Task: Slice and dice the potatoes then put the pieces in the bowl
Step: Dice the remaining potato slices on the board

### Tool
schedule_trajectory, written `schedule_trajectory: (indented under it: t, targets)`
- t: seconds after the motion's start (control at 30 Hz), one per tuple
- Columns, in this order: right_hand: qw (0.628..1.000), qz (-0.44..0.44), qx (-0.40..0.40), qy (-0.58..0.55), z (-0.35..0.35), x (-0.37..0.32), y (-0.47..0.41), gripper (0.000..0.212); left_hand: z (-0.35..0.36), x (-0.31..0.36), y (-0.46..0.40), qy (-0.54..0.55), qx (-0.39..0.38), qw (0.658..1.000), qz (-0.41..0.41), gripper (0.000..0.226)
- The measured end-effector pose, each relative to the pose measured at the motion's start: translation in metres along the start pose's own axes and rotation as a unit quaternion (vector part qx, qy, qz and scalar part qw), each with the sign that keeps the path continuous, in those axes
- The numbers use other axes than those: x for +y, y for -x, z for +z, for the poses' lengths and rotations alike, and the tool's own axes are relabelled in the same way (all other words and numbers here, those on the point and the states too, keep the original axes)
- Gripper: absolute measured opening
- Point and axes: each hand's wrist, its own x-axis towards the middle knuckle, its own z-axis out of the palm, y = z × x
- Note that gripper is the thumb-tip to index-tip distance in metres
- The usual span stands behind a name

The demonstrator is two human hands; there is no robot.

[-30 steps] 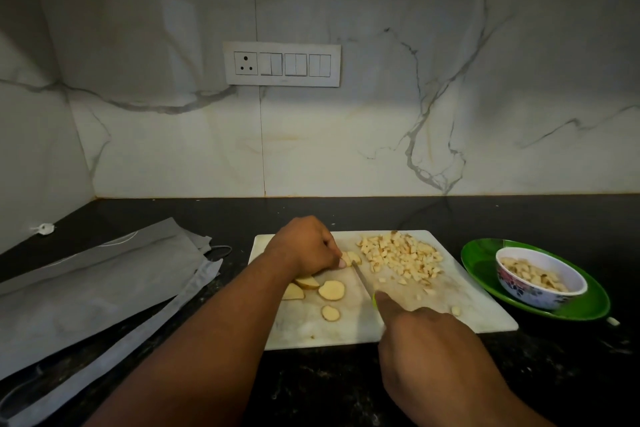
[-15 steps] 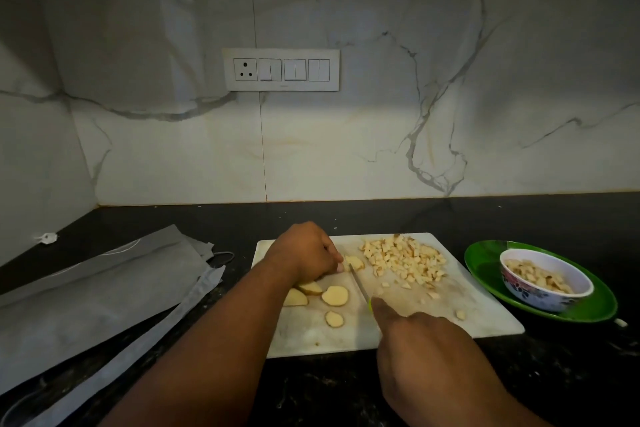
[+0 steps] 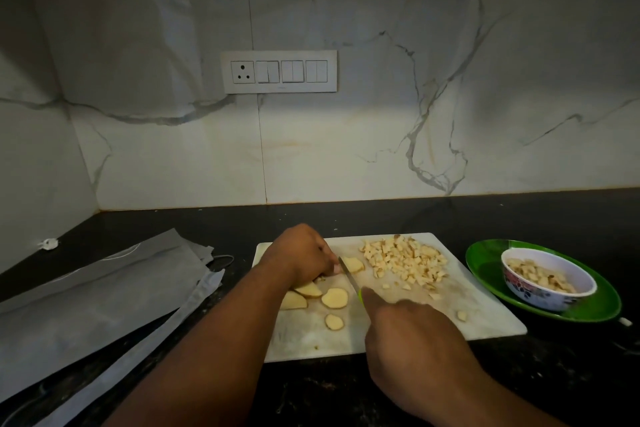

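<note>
Left hand (image 3: 304, 255) curled, pinning potato slice (image 3: 353, 265) mid cutting board (image 3: 485, 319). Right hand (image 3: 412, 333) grips knife (image 3: 348, 274), blade just beside left fingertips. Diced pile (image 3: 405, 260) toward board's far right; bowl (image 3: 549, 279) near worktop's right edge.

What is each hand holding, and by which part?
Right hand grips the knife by its green handle. Left hand steadies a potato slice at its left edge.

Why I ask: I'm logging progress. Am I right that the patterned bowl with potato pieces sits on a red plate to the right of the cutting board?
Not quite: the head view shows the bowl on a green plate, not red. It does sit right of the cutting board.
</note>
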Motion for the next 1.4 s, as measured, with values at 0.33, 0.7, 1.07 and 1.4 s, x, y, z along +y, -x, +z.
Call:
schedule_trajectory:
  t: [0.33,0.7,1.07,1.4]
  targets:
    - [0.998,0.003,0.059,-0.017,-0.011,0.003,0.001,0.064,-0.001,-0.002,0.000,0.006,-0.009,1.000,-0.004,0.009]
    - [0.999,0.004,0.042,-0.032,0.009,0.004,-0.027,0.064,0.000,-0.005,-0.002,0.000,-0.002,1.000,0.026,0.010]
    - [0.999,-0.016,-0.033,-0.007,-0.009,0.002,-0.011,0.073,0.004,0.003,-0.004,-0.050,0.009,0.999,0.015,0.008]
    - [0.997,-0.014,-0.067,-0.042,-0.016,0.008,0.000,0.056,0.006,0.009,0.011,-0.086,0.008,0.995,0.050,0.013]
